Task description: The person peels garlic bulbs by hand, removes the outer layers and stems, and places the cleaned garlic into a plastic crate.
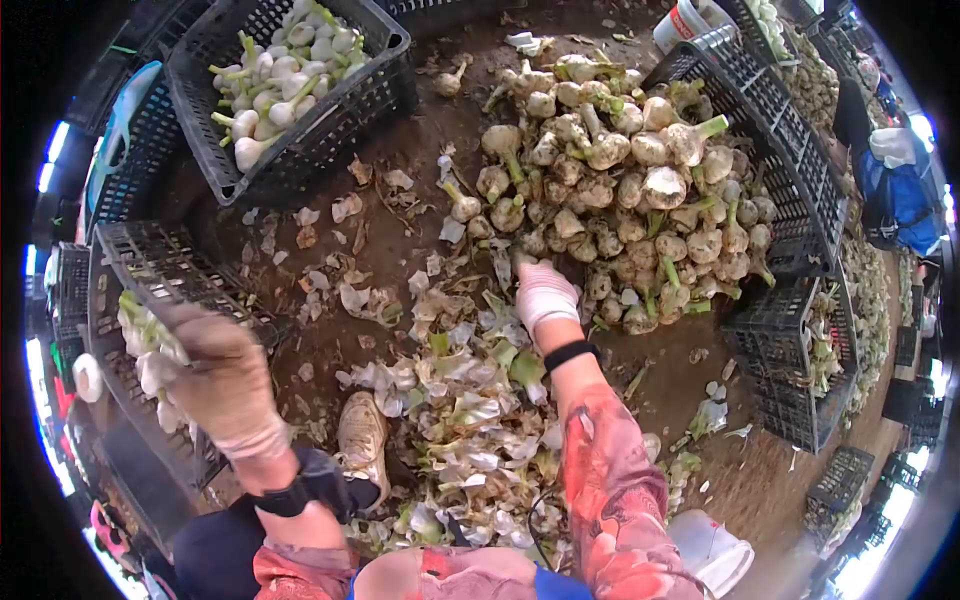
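My left hand [222, 372], in a soiled glove, is blurred by motion over the black crate at the left. Peeled white garlic bulbs [155, 360] with green stems lie right beside its fingers. My right hand [547, 297], in a pale glove, is at the lower left edge of a heap of dirty garlic bulbs [610, 190]. Its fingers are curled in among the bulbs and loose skins, and I cannot tell what they hold. Below that hand spreads a thick pile of garlic skins [470, 410].
A black crate [300, 140] of clean garlic stands at the back left. Another black crate [160, 255] is at the left. At the right, tipped crates [790, 170] border the heap. My shoe [362, 445] rests beside the skins, and a white bucket [708, 550] lies at lower right.
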The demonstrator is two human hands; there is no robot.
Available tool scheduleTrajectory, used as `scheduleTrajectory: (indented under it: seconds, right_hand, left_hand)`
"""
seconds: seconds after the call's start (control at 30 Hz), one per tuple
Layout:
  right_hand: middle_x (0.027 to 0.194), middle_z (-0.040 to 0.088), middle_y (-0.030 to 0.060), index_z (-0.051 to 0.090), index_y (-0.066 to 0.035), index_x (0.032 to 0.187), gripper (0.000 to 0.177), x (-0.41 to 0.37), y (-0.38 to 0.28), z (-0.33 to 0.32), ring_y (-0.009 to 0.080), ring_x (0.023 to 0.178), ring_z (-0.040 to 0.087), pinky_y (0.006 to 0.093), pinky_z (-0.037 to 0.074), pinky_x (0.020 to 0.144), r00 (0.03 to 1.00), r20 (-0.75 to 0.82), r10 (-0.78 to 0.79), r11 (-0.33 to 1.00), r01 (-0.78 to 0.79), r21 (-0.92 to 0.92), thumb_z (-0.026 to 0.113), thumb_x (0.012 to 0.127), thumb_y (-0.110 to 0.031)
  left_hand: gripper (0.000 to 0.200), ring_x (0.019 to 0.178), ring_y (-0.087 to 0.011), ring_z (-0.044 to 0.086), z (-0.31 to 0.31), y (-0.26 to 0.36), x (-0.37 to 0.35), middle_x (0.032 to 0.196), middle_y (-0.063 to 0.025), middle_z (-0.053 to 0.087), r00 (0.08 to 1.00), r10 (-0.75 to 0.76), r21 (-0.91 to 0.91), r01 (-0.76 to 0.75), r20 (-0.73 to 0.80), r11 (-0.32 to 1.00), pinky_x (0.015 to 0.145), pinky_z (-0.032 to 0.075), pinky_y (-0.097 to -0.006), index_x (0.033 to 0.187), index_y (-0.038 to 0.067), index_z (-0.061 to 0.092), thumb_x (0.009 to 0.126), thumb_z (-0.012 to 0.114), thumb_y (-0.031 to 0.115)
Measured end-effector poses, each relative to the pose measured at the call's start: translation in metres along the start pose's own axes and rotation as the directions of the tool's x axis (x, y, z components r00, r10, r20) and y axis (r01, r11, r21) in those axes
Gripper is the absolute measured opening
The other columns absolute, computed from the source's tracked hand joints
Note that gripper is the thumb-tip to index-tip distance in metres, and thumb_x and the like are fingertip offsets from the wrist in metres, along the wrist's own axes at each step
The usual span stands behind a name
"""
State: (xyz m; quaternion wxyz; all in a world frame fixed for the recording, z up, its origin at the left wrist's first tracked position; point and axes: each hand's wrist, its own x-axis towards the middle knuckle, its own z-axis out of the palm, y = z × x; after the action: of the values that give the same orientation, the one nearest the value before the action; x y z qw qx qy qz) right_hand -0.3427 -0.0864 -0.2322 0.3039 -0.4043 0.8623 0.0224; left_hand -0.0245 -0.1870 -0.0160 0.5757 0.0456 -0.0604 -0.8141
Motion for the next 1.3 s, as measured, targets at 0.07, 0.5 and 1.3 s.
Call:
scheduleTrajectory:
  seconds: [0.07, 0.5, 1.3]
  right_hand:
    - [0.116, 0.065, 0.0226, 0.062, -0.012, 0.119, 0.036, 0.011, 0.002, 0.005, 0.0409, 0.107, 0.064, 0.0497, 0.053, 0.088, 1.0, -0.002, -0.019, 0.999, 0.019, -0.025, 0.054, 0.085, -0.007]
    - [0.097, 0.071, 0.0078, 0.053, -0.006, 0.134, 0.046, -0.153, -0.024, -0.015, 0.0155, 0.075, 0.065, 0.0287, 0.053, 0.067, 0.994, -0.079, -0.073, 0.147, 0.089, 0.985, 0.063, 0.088, -0.006]
    - [0.109, 0.07, 0.005, 0.062, 0.001, 0.127, 0.037, -0.175, -0.001, -0.047, 0.0121, 0.098, 0.063, 0.0266, 0.05, 0.087, 0.915, 0.171, -0.367, -0.131, -0.233, 0.964, 0.064, 0.093, -0.013]
  left_hand:
    - [0.043, 0.083, -0.0206, 0.064, -0.019, -0.03, -0.005, 0.096, -0.0075, 0.066, 0.984, -0.046, 0.29, 0.095, -0.171, 0.952, 0.081, 0.052, -0.0392, 0.126, 0.002, 0.061, 0.094, 0.063, 0.031]
    - [0.074, 0.109, -0.0129, 0.06, -0.097, -0.148, -0.064, 0.12, -0.0019, 0.062, 0.819, -0.385, 0.696, 0.568, -0.425, 0.44, 0.092, 0.05, -0.0285, 0.141, 0.002, 0.049, 0.081, 0.084, 0.027]
    - [0.091, 0.108, -0.0177, 0.058, -0.055, -0.147, -0.064, 0.124, -0.0123, 0.061, 0.777, -0.582, 0.954, 0.301, -0.239, 0.01, 0.094, 0.049, -0.0326, 0.156, 0.005, 0.028, 0.084, 0.079, 0.026]
